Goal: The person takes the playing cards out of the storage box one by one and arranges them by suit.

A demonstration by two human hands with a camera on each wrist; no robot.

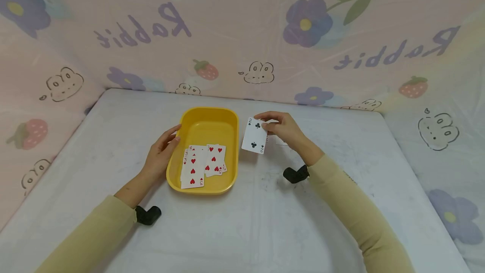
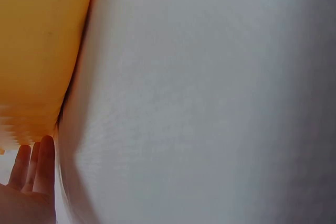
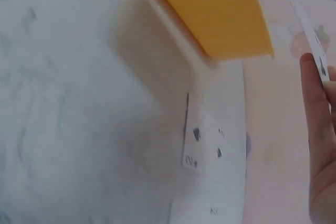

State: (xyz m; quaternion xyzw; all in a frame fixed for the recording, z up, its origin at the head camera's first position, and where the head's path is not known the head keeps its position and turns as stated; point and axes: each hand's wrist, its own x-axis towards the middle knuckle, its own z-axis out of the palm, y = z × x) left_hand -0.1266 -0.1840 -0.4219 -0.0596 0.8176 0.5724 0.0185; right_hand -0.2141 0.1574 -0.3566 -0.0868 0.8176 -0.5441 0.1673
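Observation:
In the head view, my left hand [image 1: 161, 153] touches the left side of a yellow tray [image 1: 212, 132], its thumb by the rim. The left wrist view shows its fingers [image 2: 46, 166] straight against the outer wall. Inside the tray lie overlapping heart cards, with a three of hearts [image 1: 193, 172] and a five of hearts [image 1: 215, 159] on view. My right hand [image 1: 286, 132] pinches a two of clubs [image 1: 253, 138] by its upper right part, just right of the tray. The right wrist view has this card [image 3: 310, 27] nearly edge-on.
On the table beneath my right hand lies a two of spades [image 3: 197, 137], with another card [image 3: 197, 208] near it, mostly cut off by the frame. White cloth covers the table [image 1: 227, 231]. A patterned curtain [image 1: 235, 33] hangs round its back and sides.

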